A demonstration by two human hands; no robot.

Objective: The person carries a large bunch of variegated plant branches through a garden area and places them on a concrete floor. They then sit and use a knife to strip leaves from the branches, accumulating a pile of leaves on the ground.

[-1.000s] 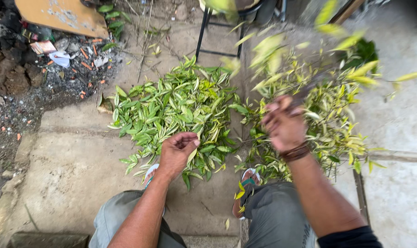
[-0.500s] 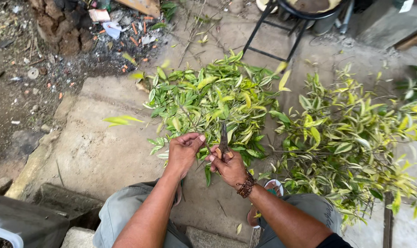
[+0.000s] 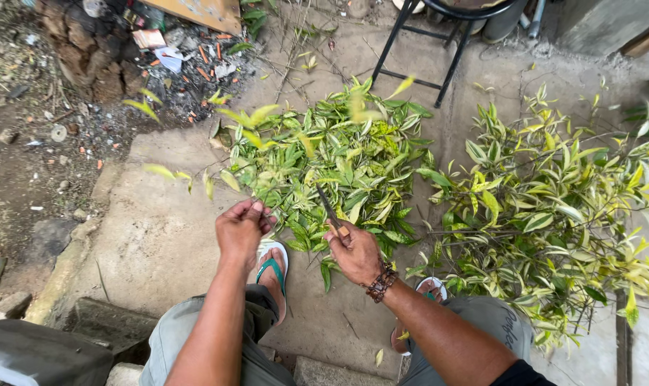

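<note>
Green-and-yellow variegated foliage covers most of the concrete slab (image 3: 160, 243). Heap of cut leaves (image 3: 331, 164) lies at the slab's middle, toward its far edge; uncut leafy branches (image 3: 553, 214) spread along its right edge.

Right hand (image 3: 354, 251): fingers closed round the handle of a small knife (image 3: 329, 207), thin dark blade pointing up and away over the leaf heap. Beaded bracelet (image 3: 381, 283) on that wrist.

Left hand (image 3: 240, 227): fingertips pinched together at the near edge of the heap; what sits in the pinch is too small to make out. A few loose leaves (image 3: 195, 175) blurred, in the air above the slab's left part.

Handling judgement: leaves light, thin, limp, easily torn; the slim branch stems look springy and woody, so the stem is the sound place to hold. Knife is stiff and sharp; hold by the handle only.

Textures: slab rough, stained grey. Bare soil with litter and rubble (image 3: 88, 64) past the left edge. Black metal stool legs (image 3: 417, 50) at the far edge. Feet in flip-flops (image 3: 273, 268) under the hands.
</note>
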